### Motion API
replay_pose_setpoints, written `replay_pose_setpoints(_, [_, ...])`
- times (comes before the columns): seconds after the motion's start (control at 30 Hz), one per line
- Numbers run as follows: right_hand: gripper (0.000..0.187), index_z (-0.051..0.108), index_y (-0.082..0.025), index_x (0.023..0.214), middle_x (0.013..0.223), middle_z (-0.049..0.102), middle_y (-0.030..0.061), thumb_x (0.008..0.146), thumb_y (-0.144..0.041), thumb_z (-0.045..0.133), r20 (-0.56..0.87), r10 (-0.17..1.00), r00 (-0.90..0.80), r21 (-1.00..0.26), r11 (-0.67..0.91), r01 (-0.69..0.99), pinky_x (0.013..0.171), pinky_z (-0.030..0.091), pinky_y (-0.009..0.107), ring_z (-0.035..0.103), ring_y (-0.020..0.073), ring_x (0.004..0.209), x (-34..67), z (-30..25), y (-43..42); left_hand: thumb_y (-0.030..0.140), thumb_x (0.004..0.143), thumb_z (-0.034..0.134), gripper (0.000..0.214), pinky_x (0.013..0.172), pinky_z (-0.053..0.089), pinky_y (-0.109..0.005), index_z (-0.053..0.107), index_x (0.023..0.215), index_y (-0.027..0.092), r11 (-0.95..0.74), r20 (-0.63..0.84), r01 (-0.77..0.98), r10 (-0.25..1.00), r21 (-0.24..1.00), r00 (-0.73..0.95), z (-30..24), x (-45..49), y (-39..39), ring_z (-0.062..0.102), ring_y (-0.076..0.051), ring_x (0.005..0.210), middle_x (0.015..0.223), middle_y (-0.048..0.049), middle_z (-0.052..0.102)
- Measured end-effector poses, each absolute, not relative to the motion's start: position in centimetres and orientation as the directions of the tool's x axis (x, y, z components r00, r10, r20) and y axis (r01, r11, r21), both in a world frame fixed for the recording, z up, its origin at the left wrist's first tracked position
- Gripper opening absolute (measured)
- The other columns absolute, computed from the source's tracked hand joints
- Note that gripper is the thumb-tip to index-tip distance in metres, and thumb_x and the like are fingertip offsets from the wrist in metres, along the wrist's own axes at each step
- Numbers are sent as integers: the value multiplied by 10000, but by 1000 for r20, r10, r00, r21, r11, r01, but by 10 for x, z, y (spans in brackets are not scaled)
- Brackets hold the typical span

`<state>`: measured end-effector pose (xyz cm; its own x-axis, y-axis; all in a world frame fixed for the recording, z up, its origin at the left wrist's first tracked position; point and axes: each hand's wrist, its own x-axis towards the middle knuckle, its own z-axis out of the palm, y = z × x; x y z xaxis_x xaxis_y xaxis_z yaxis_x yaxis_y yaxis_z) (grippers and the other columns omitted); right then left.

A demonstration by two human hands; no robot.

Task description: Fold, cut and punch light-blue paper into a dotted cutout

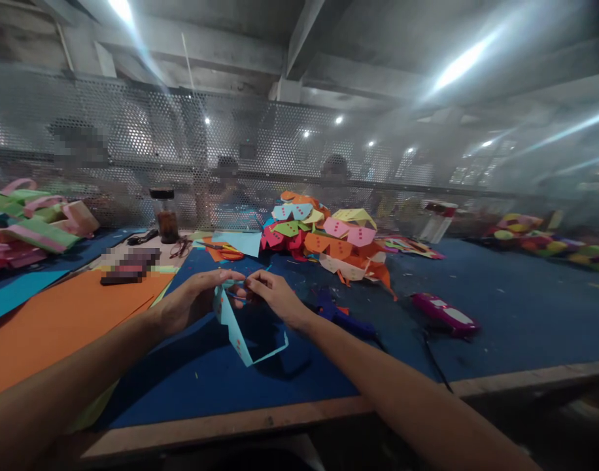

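Note:
A pair of light blue paper glasses [237, 327] with red dots hangs just above the blue table mat, one side arm sticking out to the right. My left hand [194, 297] is closed on its upper end, thumb and fingers around the paper. Against the left fingertips, the fingers of my right hand [274, 294] pinch at that same end; the exact spot between them is partly hidden. Behind my hands rises a pile of finished-looking paper glasses [329, 242] in several colours. Right of my right hand lies a dark blue glue gun [346, 315].
Orange paper sheets [74, 320] spread at left, with a dark phone-like object [131, 267] on them. Orange-handled scissors [231, 254], a dark-lidded bottle [165, 219] and pink-green paper pieces [39, 219] stand farther back. A purple device [444, 314] with a cord lies right. A perforated metal screen [260, 150] borders the table.

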<state>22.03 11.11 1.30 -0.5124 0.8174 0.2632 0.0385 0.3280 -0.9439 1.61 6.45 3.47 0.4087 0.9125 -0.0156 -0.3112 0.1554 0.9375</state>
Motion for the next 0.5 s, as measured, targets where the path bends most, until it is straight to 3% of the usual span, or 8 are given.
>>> replay_pose_setpoints(0.5, [461,550,-204,825,686,561,-31,858,-661,601,310,799,-515,-918,393,56,628,431,268,543,134,640,221,8,116,395,834,753,357,721,569,-323,728,1111,171,160,1,-327,897,931,443,34,17,63,735,-243,821,951,-92,771])
